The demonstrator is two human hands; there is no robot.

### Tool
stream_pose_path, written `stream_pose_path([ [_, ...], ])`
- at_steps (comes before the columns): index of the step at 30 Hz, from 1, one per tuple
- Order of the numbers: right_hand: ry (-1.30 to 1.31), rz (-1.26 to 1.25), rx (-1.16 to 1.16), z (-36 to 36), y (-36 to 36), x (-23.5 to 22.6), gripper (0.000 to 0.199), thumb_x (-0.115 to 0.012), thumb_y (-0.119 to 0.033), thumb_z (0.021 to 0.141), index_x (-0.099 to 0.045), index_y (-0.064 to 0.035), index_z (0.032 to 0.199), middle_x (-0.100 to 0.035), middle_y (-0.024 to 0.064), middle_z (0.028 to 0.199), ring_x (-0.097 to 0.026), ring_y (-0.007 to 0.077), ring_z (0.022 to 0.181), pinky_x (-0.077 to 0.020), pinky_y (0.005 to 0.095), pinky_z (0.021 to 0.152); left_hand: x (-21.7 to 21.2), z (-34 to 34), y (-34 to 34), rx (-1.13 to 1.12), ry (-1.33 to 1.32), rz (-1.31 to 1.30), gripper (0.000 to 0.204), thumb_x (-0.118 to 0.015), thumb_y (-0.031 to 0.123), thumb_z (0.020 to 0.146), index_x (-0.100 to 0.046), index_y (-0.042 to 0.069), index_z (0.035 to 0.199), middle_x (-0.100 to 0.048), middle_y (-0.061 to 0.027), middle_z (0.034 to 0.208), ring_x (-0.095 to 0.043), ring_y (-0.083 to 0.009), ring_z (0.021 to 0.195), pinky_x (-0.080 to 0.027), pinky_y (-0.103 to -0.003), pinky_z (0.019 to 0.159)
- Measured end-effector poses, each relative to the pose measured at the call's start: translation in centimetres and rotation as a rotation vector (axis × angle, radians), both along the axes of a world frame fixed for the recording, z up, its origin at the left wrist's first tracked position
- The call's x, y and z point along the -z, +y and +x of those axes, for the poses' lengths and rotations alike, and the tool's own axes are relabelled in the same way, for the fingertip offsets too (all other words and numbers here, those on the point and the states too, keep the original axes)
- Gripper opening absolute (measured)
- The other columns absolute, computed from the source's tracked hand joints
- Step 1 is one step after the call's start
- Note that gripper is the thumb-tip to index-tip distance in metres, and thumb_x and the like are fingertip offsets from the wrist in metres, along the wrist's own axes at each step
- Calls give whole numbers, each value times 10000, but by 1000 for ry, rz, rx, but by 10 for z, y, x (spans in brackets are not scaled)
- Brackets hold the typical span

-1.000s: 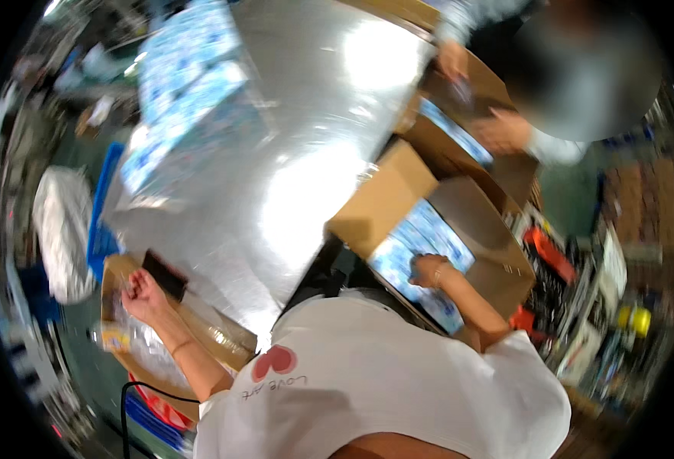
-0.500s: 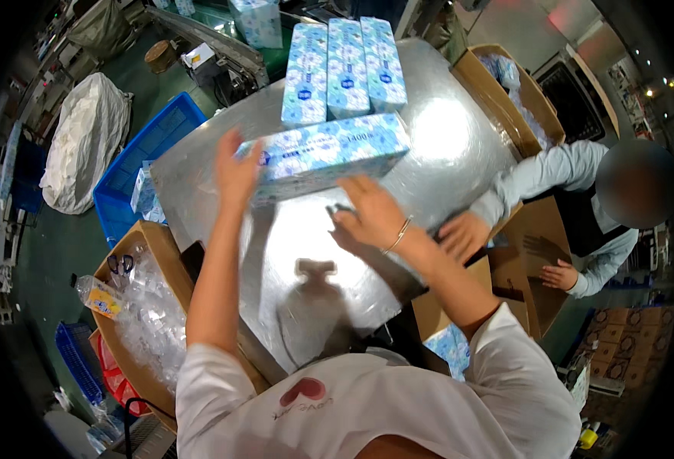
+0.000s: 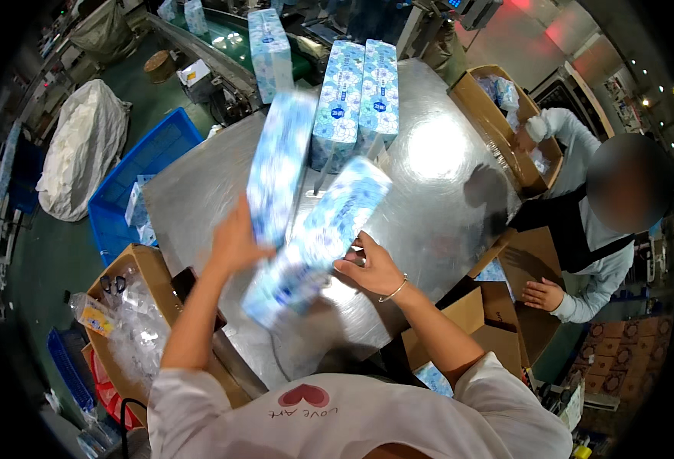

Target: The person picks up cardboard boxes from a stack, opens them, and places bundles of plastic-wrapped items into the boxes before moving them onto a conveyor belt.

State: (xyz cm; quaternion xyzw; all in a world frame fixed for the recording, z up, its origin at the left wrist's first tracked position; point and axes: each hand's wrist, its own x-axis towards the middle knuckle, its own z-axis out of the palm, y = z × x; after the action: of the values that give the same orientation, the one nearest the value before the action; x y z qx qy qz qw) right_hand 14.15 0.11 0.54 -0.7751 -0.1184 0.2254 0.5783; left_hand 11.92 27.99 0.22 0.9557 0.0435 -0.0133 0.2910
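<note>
Two long blue-and-white floral tissue packs, smeared by motion, are between my hands above the metal table (image 3: pixel 444 199). My left hand (image 3: pixel 236 239) grips the lower end of the left tissue pack (image 3: pixel 279 164), which leans toward the far side. The right tissue pack (image 3: pixel 321 241) slants from far right to near left, and my right hand (image 3: pixel 371 268) holds its right edge with thumb and fingers. Just beyond, two more packs, one at the left (image 3: pixel 340 99) and one at the right (image 3: pixel 380 92), lie side by side.
Another pack (image 3: pixel 269 53) stands by the green conveyor (image 3: pixel 222 34). At left are a blue crate (image 3: pixel 111 191) and a carton (image 3: pixel 142 260) of clear plastic. A co-worker's hand (image 3: pixel 543 294) rests by an open carton (image 3: pixel 535 264); the other reaches into a far carton (image 3: pixel 497 141).
The crosswise pack has swung into a slant nearer me. The leftmost of three lined-up packs has come away into my left hand. The co-worker's one arm moved to the far carton.
</note>
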Motion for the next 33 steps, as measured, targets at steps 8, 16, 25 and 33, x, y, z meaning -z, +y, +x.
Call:
stream_pose_path([
  [8, -365, -194, -379, 61, 45, -2, 454, -579, -202, 707, -523, -10, 1115, -598, 221, 918, -583, 350, 837, -456, 376, 750, 2, -154, -126, -186, 323, -1289, 531, -619, 77, 785, -344, -12, 1232, -524, -93, 1066, -507, -131, 957, -430, -273, 811],
  [16, -521, -398, 126, 43, -95, -5, 676, -662, -362, 736, -395, -49, 1272, -463, 215, 1212, -481, 333, 1063, -425, 402, 848, 6, -129, 13, -817, -483, -974, 197, -565, 196, 844, -521, 118, 668, -411, 40, 531, -352, -51, 464, -280, -203, 422],
  [25, 586, 265, 278, -56, -97, 6, 808, -625, -386, 789, -148, -79, 1364, -499, 164, 1072, -537, 144, 811, -459, 237, 515, 56, -6, 30, -364, 171, -1690, 503, -463, 434, 870, -491, 10, 1139, -551, -149, 1067, -562, -216, 904, -486, -355, 750],
  [33, 276, 610, 399, -106, -128, -39, 852, -633, -443, 760, -188, 8, 1329, -400, 167, 1236, -397, 251, 1136, -346, 350, 949, 12, -24, 39, -4, -267, -325, 407, -410, 259, 885, -436, -11, 1189, -519, -150, 1122, -540, -247, 982, -454, -338, 811],
])
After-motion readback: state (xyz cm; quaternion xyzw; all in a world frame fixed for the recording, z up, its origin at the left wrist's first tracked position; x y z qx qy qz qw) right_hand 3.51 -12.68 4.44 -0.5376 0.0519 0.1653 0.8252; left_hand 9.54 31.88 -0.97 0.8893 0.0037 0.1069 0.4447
